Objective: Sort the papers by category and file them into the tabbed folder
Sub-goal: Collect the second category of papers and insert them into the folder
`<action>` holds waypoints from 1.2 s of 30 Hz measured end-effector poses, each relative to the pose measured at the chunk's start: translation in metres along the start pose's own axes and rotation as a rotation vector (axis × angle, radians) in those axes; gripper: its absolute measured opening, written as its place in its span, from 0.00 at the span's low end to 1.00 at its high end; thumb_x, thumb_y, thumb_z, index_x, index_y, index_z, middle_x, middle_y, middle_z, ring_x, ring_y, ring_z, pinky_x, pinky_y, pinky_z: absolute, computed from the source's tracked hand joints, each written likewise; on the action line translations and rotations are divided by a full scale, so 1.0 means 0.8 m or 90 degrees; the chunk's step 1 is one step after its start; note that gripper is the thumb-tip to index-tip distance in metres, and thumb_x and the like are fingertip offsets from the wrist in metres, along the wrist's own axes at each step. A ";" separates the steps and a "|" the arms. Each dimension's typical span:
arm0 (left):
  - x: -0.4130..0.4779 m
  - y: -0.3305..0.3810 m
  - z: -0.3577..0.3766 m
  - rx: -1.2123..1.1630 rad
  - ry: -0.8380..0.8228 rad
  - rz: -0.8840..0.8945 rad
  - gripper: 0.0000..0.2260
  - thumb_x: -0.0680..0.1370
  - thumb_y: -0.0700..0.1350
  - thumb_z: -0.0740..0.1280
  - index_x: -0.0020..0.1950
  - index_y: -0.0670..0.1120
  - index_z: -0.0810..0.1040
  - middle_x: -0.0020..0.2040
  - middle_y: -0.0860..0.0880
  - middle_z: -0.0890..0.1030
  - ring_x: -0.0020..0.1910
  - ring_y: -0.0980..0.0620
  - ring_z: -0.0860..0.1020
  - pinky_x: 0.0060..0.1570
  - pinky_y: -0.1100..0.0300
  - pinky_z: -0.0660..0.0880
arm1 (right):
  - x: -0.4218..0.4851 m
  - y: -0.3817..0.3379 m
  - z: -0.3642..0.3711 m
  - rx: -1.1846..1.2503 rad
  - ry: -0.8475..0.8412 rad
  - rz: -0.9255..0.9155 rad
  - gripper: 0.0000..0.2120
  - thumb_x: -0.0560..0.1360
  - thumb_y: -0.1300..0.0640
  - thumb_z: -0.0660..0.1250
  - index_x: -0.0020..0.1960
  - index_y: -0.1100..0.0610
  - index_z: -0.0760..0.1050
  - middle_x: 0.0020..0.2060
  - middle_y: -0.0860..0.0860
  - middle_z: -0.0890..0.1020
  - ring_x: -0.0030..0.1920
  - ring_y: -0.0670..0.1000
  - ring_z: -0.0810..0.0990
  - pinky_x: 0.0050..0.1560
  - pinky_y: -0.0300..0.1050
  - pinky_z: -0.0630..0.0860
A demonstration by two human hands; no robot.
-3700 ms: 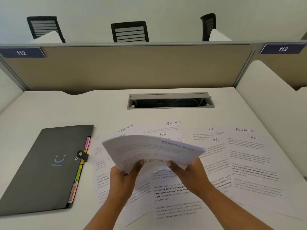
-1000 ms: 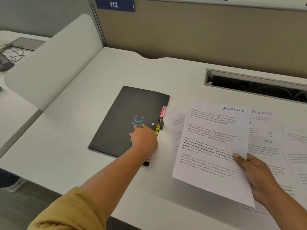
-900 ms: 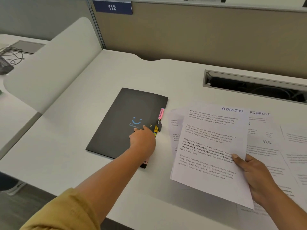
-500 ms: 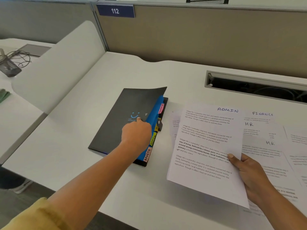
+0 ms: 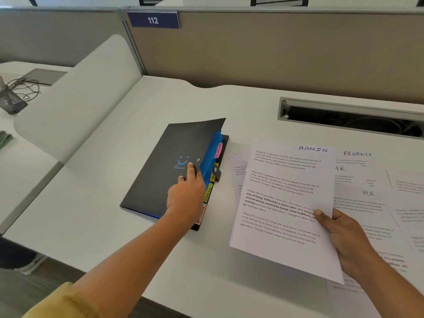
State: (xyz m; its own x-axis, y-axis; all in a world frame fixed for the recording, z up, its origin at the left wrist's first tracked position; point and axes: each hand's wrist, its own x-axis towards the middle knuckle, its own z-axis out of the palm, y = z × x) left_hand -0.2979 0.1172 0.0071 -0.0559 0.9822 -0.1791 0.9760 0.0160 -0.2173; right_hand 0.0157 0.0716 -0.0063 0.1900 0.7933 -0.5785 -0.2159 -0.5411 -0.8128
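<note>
**Inspector A:** Left hand (image 5: 187, 198) on the tabbed folder (image 5: 169, 171), fingertips pinching the free edge of the black front cover (image 5: 181, 143), cover lifted slightly off the blue inner dividers (image 5: 212, 152). Right hand (image 5: 344, 235) clamped on the ADMIN stack (image 5: 282, 203), thumb on top near the right edge, stack held just off the desk.

**Inspector B:** Bearing of folder from the stack?

**Inspector A:** Directly to the left of it, near but not touching. Long axis of folder running away from the body, leaning right at the far end; spine on the left, opening and tabs facing right toward the stack. Long axis of stack roughly parallel. Left hand nearer the folder, in fact on it; right hand the only one carrying paper.

**Inspector B:** Tabs legible?

**Inspector A:** Pink FINANCE tab (image 5: 218, 150) far, yellow ADMIN tab (image 5: 208, 193) nearer, just beside the left wrist. Lowest tab partly hidden by the hand.

**Inspector B:** Likely requirement?

**Inspector A:** Judged: cover opened further leftward, ADMIN pocket parted, stack slid in from the right.

**Inspector B:** Surface and room?

**Inspector A:** White desk (image 5: 114, 157), smooth. Loose FINANCE and HR sheets (image 5: 358, 171) spread flat under and right of the stack. Cable slot (image 5: 348, 111) behind. Beige partition (image 5: 275, 47) with plate 112 (image 5: 153, 20).
</note>
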 end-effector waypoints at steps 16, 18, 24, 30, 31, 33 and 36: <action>-0.007 -0.009 -0.042 0.063 -0.047 -0.034 0.24 0.77 0.59 0.63 0.64 0.43 0.72 0.80 0.44 0.52 0.44 0.45 0.80 0.28 0.58 0.66 | -0.011 -0.021 0.018 0.002 -0.017 -0.036 0.09 0.77 0.61 0.67 0.56 0.61 0.81 0.48 0.60 0.86 0.50 0.64 0.84 0.55 0.65 0.78; -0.010 -0.006 -0.034 0.087 -0.050 -0.036 0.35 0.76 0.59 0.66 0.75 0.40 0.60 0.80 0.44 0.47 0.58 0.40 0.78 0.30 0.57 0.68 | -0.012 -0.021 0.018 -0.001 -0.013 -0.036 0.09 0.77 0.61 0.67 0.55 0.61 0.81 0.48 0.60 0.86 0.51 0.64 0.84 0.55 0.65 0.78; -0.014 -0.013 -0.047 0.086 -0.042 0.013 0.23 0.77 0.38 0.62 0.72 0.40 0.64 0.79 0.43 0.53 0.27 0.52 0.69 0.25 0.59 0.63 | -0.013 -0.020 0.012 0.003 -0.014 -0.035 0.08 0.77 0.61 0.68 0.55 0.61 0.81 0.47 0.59 0.87 0.47 0.62 0.84 0.45 0.57 0.83; -0.024 -0.014 -0.057 0.120 -0.062 0.058 0.12 0.75 0.33 0.64 0.57 0.44 0.78 0.62 0.43 0.76 0.35 0.49 0.76 0.29 0.58 0.68 | -0.018 -0.022 0.016 0.008 -0.016 -0.041 0.09 0.77 0.61 0.68 0.55 0.62 0.81 0.49 0.60 0.86 0.48 0.63 0.84 0.54 0.64 0.79; -0.025 -0.015 -0.057 0.122 -0.062 0.060 0.12 0.75 0.32 0.65 0.56 0.44 0.78 0.56 0.45 0.78 0.37 0.48 0.76 0.32 0.58 0.69 | -0.019 -0.024 0.018 0.009 -0.020 -0.041 0.08 0.77 0.61 0.68 0.55 0.62 0.81 0.49 0.59 0.86 0.48 0.63 0.85 0.55 0.64 0.79; -0.024 -0.017 -0.059 0.115 -0.050 0.069 0.12 0.75 0.33 0.65 0.57 0.44 0.76 0.50 0.46 0.78 0.38 0.48 0.75 0.35 0.58 0.71 | -0.021 -0.027 0.019 0.007 -0.032 -0.045 0.08 0.77 0.61 0.67 0.55 0.61 0.81 0.49 0.58 0.87 0.49 0.62 0.85 0.55 0.63 0.79; -0.022 -0.023 -0.060 0.069 -0.008 0.106 0.25 0.75 0.35 0.66 0.70 0.48 0.65 0.53 0.46 0.78 0.42 0.46 0.79 0.33 0.56 0.72 | -0.026 -0.034 0.022 -0.003 -0.050 -0.058 0.08 0.78 0.62 0.66 0.55 0.61 0.82 0.49 0.57 0.87 0.48 0.60 0.86 0.51 0.59 0.82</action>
State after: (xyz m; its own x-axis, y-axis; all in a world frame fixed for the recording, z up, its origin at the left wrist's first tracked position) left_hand -0.3046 0.1088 0.0600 0.1015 0.9671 -0.2334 0.9437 -0.1678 -0.2850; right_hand 0.0007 0.0752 0.0290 0.1335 0.8584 -0.4952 -0.1969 -0.4668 -0.8622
